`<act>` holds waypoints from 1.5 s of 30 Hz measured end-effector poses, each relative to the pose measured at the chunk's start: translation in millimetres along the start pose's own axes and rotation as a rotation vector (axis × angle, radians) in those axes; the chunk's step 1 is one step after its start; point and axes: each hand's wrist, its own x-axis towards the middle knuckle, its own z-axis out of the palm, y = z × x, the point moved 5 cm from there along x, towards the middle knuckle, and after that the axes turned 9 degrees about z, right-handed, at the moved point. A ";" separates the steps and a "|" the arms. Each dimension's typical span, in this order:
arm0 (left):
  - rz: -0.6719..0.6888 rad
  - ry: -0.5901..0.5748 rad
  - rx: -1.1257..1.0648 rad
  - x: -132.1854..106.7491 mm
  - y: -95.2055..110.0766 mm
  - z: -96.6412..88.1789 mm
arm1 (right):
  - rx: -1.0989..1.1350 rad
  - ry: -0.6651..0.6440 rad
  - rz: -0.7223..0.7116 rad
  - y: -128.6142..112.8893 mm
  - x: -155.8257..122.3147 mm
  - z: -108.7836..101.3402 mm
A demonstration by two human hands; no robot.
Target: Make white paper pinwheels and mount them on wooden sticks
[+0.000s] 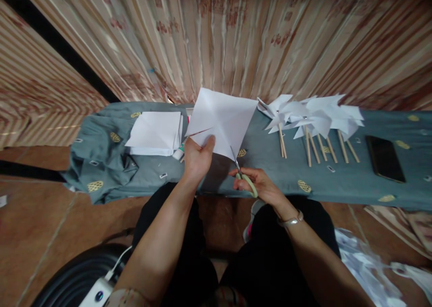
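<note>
My left hand (196, 157) pinches the lower edge of a white square paper sheet (223, 118), holding it up over the grey cloth-covered bench (337, 181). A cut runs in from the sheet's left corner. My right hand (257, 184) grips green-handled scissors (243, 173), whose blades point up into the sheet's lower right edge. A silver bracelet sits on my right wrist.
A stack of white square sheets (155, 132) lies at left on the bench. Several finished paper pinwheels on wooden sticks (312, 118) lie at right, beside a black phone (384, 158). A patterned curtain hangs behind. Paper scraps (364, 262) lie on the floor at lower right.
</note>
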 end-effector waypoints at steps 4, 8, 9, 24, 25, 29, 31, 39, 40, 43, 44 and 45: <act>-0.007 0.004 -0.013 0.2 0.3 -0.9 | 0.045 0.002 0.027 3.7 1.3 0.1; -0.018 0.011 -0.028 0.2 1.1 -1.8 | 0.077 0.021 0.063 6.7 2.5 0.1; -0.022 0.008 -0.030 0.3 1.3 -1.7 | 0.087 0.022 0.068 7.1 2.8 0.2; -0.010 -0.036 -0.050 -2.3 -1.1 2.7 | 0.094 0.017 0.068 7.4 3.1 0.4; -0.014 -0.044 -0.047 -3.1 -1.3 3.7 | 0.087 0.018 0.062 6.6 3.1 0.3; -0.031 -0.055 -0.022 -4.8 -2.5 5.4 | 0.082 0.033 0.054 4.1 2.8 -0.3; -0.034 -0.054 -0.018 -4.7 -2.1 5.1 | 0.085 0.030 0.055 4.1 3.0 -0.2; -0.055 -0.049 -0.039 -3.5 2.6 3.6 | 0.107 0.039 0.066 8.1 5.1 -0.8; -0.058 -0.048 -0.040 -3.4 2.8 3.5 | 0.114 0.044 0.075 8.4 5.2 -0.8; -0.059 -0.047 -0.038 -3.7 2.3 3.5 | 0.142 0.057 0.100 8.0 5.1 -0.6; -0.058 -0.051 -0.040 -4.1 1.8 4.0 | 0.148 0.059 0.100 7.3 5.0 -0.5; -0.054 -0.058 -0.046 -4.6 1.4 4.9 | 0.149 0.059 0.097 6.4 4.8 -0.4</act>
